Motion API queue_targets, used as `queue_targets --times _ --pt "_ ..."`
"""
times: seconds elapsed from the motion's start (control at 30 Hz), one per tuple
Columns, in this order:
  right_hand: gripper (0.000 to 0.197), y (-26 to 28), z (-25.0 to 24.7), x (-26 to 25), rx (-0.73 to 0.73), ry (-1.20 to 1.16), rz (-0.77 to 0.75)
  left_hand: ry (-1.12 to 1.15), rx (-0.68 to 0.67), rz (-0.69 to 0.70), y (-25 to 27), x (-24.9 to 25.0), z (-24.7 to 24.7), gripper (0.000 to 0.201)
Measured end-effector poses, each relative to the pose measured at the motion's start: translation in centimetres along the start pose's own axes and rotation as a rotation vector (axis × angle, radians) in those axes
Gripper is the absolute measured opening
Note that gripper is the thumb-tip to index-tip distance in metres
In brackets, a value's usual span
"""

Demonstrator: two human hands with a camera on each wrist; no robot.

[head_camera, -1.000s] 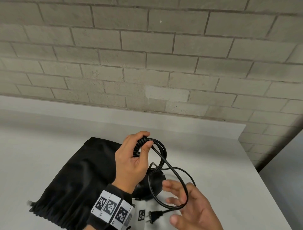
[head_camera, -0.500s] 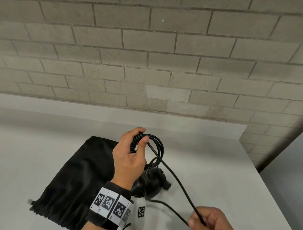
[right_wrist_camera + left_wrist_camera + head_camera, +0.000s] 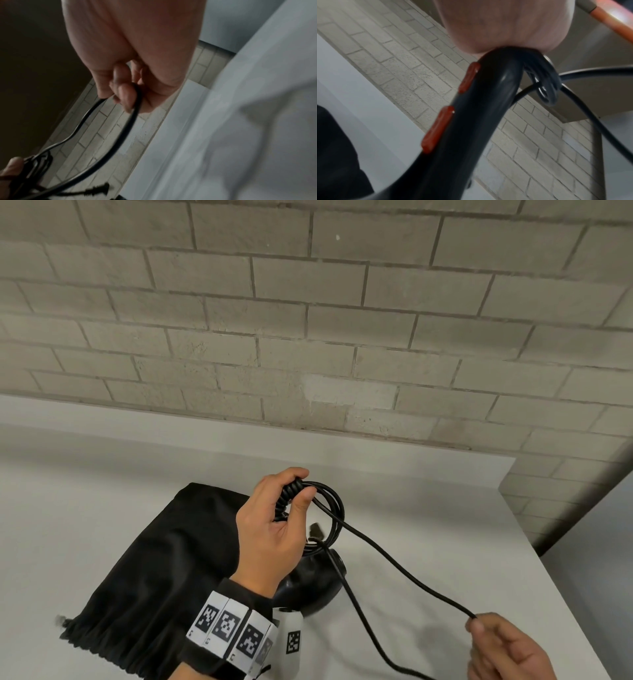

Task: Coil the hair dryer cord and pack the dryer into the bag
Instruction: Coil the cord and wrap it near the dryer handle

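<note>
My left hand (image 3: 270, 537) is raised over the white counter (image 3: 428, 529), fingers and thumb curled tight around the ribbed strain relief of the hair dryer cord (image 3: 394, 563) together with a couple of finished loops (image 3: 334, 508) that hang from my grip. In the left wrist view the same fist (image 3: 505, 27) closes on the end of the dryer's handle (image 3: 471, 121), which carries two red switches (image 3: 439, 128) down its side. The black hair dryer (image 3: 313, 585) hangs below that hand, its rounded body just above or on the counter; I cannot tell which. It sits at the right edge of the black drawstring bag (image 3: 154, 570), which lies flat on the counter toward the near left, its gathered mouth at the near edge.

From the loops a free length of cord runs down toward the near right corner, where my right hand (image 3: 503, 648) pinches it between thumb and curled fingers (image 3: 125, 94). A second strand drops from the coil, passes the dryer and leaves the head view at the near edge. The right wrist view shows the plug (image 3: 96, 190) dangling below my right hand, blurred. A brick wall (image 3: 308, 320) rises behind the counter's far edge.
</note>
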State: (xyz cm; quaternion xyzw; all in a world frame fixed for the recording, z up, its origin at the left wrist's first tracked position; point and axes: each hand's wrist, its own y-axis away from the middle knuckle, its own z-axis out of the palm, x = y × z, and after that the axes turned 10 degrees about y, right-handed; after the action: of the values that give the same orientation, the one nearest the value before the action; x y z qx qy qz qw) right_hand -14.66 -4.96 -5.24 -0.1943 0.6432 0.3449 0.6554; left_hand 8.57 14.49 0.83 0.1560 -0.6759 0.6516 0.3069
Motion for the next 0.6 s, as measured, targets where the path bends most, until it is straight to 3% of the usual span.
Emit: queue_targets --times 0.07,0.2,0.27,0.3,0.37,0.43,0.53,0.6 --pt "0.008 -0.7 0.8 -0.6 0.177 0.155 -0.031 0.0 0.002 0.008 0.2 0.1 0.1 0.018" --pt "0.065 -1.1 3.6 -0.7 0.427 0.341 -0.313 0.004 0.022 0.001 0.3 0.3 0.2 0.018" --pt "0.044 0.6 6.8 -2.0 0.513 0.437 -0.596 0.0 0.021 0.009 0.2 0.3 0.3 0.019" --pt "0.044 1.6 8.4 -2.6 0.535 0.482 -0.695 0.0 0.019 0.016 0.2 0.4 0.3 0.019" --pt "0.036 3.4 11.6 -3.6 0.415 0.47 -0.86 0.001 0.012 0.019 0.3 0.5 0.3 0.019" --pt "0.021 4.2 14.1 -3.7 0.217 0.468 -0.861 -0.005 0.006 0.022 0.3 0.6 0.3 0.018" --pt "0.025 3.4 15.9 -2.7 -0.053 0.645 -0.586 -0.028 -0.006 0.033 0.5 0.8 0.3 0.019" --pt "0.024 2.8 16.6 -2.7 -0.189 0.59 -0.393 -0.039 -0.001 0.023 0.5 0.8 0.3 0.019"
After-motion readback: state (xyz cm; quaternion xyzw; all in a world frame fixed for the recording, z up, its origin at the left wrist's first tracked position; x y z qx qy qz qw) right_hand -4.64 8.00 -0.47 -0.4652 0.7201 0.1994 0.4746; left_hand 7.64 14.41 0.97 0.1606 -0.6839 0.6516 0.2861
